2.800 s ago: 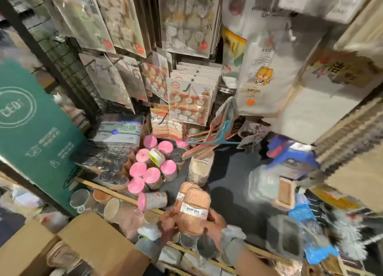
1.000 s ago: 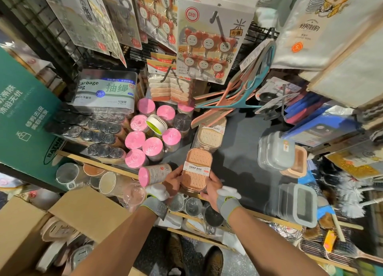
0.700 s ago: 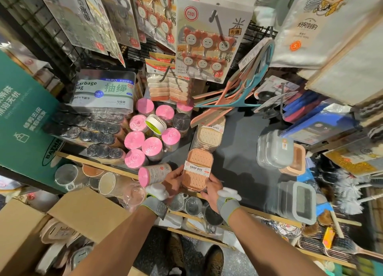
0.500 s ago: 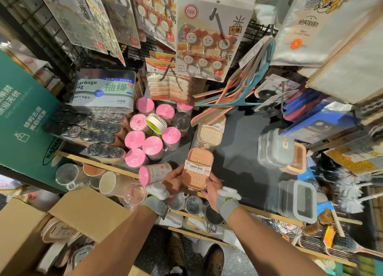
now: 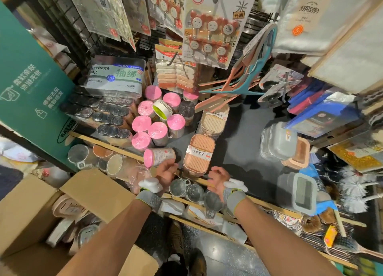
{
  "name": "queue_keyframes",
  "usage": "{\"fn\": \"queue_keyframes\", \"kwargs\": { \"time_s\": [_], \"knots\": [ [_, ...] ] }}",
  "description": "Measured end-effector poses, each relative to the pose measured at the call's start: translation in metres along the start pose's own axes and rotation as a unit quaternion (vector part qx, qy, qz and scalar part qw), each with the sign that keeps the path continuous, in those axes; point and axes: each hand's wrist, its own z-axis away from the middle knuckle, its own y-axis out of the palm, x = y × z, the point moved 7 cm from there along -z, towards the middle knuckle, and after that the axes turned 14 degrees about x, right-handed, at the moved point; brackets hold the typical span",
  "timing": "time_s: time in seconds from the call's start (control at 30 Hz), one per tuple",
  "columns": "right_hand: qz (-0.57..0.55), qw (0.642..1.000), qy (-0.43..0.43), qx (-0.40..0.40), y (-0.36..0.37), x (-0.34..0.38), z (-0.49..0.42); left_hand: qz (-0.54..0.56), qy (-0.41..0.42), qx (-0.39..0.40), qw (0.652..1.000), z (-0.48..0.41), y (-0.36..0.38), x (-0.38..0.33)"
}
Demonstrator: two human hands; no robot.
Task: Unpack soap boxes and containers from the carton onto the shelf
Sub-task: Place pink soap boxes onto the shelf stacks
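Two bare hands are hovering at the front edge of the dark flat shelf [image 5: 244, 157], and you are holding nothing. Down at your left, the open brown cardboard carton [image 5: 31, 213] is sitting with pale containers showing inside. On the shelf, the peach ribbed plastic soap box with a white "SOAP BOX" band [image 5: 198, 154] is lying flat near the front edge, just in front of a stack of cream soap boxes [image 5: 213, 121]. Beside it to your left, a pink-ended cylindrical roll [image 5: 159, 157] is lying on its side. Your left hand [image 5: 166, 170] is reaching with loosely curled fingers just under that roll; contact cannot be told. Your right hand [image 5: 217, 179] is hanging open, fingers spread, just clear of the peach box's near right corner.
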Motion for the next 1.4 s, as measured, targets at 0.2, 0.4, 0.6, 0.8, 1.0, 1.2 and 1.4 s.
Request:
{"fn": "queue_keyframes", "kwargs": {
  "time_s": [0.2,0.4,0.6,0.8,1.0,1.2,1.4],
  "knots": [
    [0.035,0.998,0.032,0.047,-0.011,-0.039,0.019,-0.019,0.036,-0.034,0.999,0.050,-0.022,0.028],
    [0.058,0.977,0.062,0.196,0.010,-0.070,0.039,0.009,0.025,-0.098,0.995,0.093,-0.036,0.073],
    [0.103,0.982,0.013,0.158,0.051,-0.094,0.069,0.060,-0.007,-0.132,0.989,0.145,-0.073,0.120],
    [0.147,0.973,0.009,0.178,0.101,-0.125,0.063,0.106,-0.043,-0.179,0.977,0.174,-0.135,0.161],
    [0.211,0.956,0.035,0.201,0.170,-0.167,0.047,0.104,-0.072,-0.221,0.967,0.192,-0.214,0.213],
    [0.265,0.941,0.061,0.201,0.236,-0.213,0.015,0.090,-0.092,-0.251,0.959,0.194,-0.298,0.264],
    [0.262,0.930,0.148,0.209,0.292,-0.255,-0.023,0.056,-0.086,-0.265,0.959,0.180,-0.362,0.296]
  ]
}}
